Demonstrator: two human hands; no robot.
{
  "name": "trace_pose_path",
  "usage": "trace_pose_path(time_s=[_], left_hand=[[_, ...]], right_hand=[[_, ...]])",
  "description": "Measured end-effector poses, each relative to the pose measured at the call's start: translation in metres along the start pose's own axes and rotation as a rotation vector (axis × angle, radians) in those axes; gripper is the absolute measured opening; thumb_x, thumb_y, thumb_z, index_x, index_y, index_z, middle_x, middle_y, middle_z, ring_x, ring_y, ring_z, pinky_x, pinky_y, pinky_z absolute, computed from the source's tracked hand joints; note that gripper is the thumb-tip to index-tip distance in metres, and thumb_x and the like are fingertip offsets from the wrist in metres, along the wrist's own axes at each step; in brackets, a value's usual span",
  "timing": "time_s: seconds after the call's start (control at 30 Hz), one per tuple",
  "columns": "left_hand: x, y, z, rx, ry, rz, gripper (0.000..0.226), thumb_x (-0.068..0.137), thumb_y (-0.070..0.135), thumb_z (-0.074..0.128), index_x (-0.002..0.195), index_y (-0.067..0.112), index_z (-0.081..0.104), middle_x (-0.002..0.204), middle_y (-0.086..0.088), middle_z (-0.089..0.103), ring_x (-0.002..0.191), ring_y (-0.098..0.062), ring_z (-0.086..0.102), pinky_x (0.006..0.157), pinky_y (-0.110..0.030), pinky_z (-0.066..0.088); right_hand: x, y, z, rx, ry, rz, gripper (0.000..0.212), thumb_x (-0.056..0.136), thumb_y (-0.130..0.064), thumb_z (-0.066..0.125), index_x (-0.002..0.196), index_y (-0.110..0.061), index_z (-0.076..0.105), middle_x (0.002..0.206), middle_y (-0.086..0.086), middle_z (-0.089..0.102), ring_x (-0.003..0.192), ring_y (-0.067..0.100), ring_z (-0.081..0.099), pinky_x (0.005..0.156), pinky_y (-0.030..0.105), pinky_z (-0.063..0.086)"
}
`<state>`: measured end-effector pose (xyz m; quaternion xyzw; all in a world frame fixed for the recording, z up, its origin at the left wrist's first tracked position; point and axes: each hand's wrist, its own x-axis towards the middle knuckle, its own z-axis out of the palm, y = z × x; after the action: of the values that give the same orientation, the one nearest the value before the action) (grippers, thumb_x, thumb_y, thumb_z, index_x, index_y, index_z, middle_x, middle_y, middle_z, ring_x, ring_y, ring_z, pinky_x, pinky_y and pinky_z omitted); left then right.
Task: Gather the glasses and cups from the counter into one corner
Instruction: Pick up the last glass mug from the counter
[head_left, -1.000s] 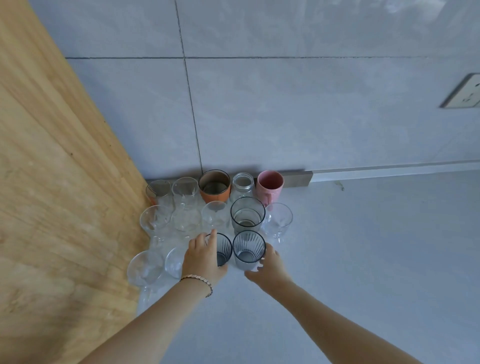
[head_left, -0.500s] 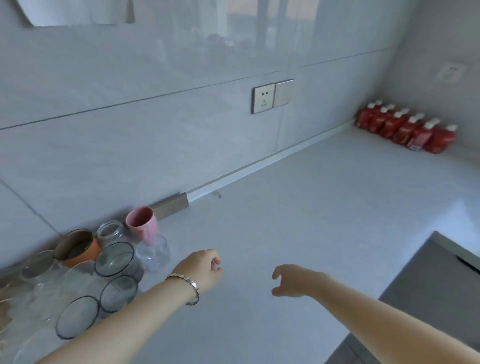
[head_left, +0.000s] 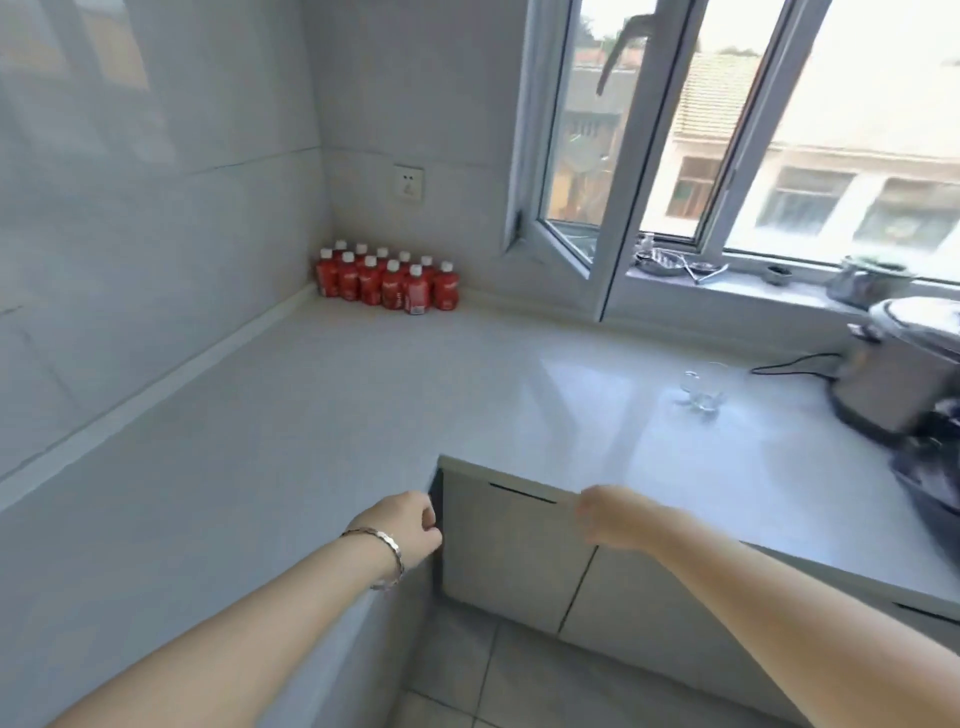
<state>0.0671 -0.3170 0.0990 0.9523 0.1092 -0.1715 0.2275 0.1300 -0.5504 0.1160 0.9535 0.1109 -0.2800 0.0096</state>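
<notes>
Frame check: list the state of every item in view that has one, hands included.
left hand: empty, fingers loosely curled.
right hand: empty, blurred, fingers loosely curled.
clear glass: stands alone on the counter, looks empty, not yet gathered.
red bottles: upright, capped, grouped in the far corner.
window sash: swung open inward.
rice cooker: lid shut, cord attached.
cabinet door: shut.

Home kitchen: L-shaped pale counter (head_left: 322, 415), tiled walls, cabinet doors (head_left: 511, 551) below, rice cooker (head_left: 898, 364) plugged in, red bottles (head_left: 387, 280) in corner, window (head_left: 727, 130) facing neighbouring houses.
</notes>
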Motion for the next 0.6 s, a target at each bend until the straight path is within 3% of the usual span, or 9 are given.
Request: trace_pose_path(time_s=[0.33,0.47,0.57,0.6], left_hand=[[0.144,0.176,0.034,0.218,-0.162,0.191,0.031,0.088,0.025,0.048,0.115,0.017,0.059,0.120,-0.003,0.063,0.111,-0.024,0.059,0.093,-0.030,0.047],[0.213,0.225,0.036,0.267,-0.209,0.265,0.011,0.086,0.023,0.047,0.089,0.024,0.057,0.096,-0.004,0.055,0.088,-0.024,0.052,0.073,-0.027,0.045],[0.267,0.257,0.035,0.277,-0.237,0.277,0.019,0.086,0.024,0.048,0.099,0.021,0.061,0.109,-0.006,0.061,0.101,-0.026,0.058,0.088,-0.027,0.046],[0.284,0.269,0.035,0.281,-0.252,0.281,0.015,0.086,0.024,0.048,0.094,0.023,0.060,0.109,-0.006,0.061,0.099,-0.026,0.057,0.089,-0.027,0.045]], right_hand=[[0.047,0.185,-0.022,0.239,0.024,0.290,0.043,0.095,-0.026,0.048,0.137,-0.016,0.044,0.138,0.004,0.048,0.126,0.022,0.048,0.100,0.028,0.039],[0.092,0.227,-0.043,0.269,0.002,0.363,0.044,0.095,-0.028,0.048,0.137,-0.016,0.044,0.138,0.005,0.049,0.125,0.023,0.049,0.098,0.029,0.041],[0.131,0.254,-0.061,0.324,0.002,0.413,0.044,0.093,-0.029,0.049,0.135,-0.017,0.046,0.138,0.005,0.049,0.126,0.023,0.049,0.098,0.028,0.040],[0.144,0.262,-0.066,0.346,-0.013,0.430,0.044,0.093,-0.030,0.049,0.135,-0.017,0.045,0.137,0.005,0.049,0.125,0.023,0.049,0.095,0.028,0.041]])
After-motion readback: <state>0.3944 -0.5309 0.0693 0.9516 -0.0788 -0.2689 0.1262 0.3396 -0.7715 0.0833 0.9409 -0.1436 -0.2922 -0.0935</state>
